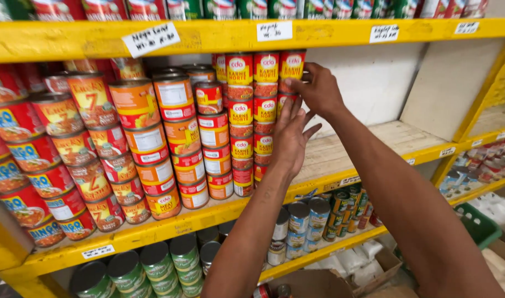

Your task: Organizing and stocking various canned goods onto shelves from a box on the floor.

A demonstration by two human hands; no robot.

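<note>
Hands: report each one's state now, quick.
Left hand: open, flat against the stacked red cans, gripping nothing.
Right hand: closed on the top can.

Yellow metal shelving [219, 36] with worn wooden boards [340, 149] spans the view, backed at 1 o'clock by a pale wall [368, 83], with more shelves [484, 160] at 3 o'clock in even daylight.
</note>
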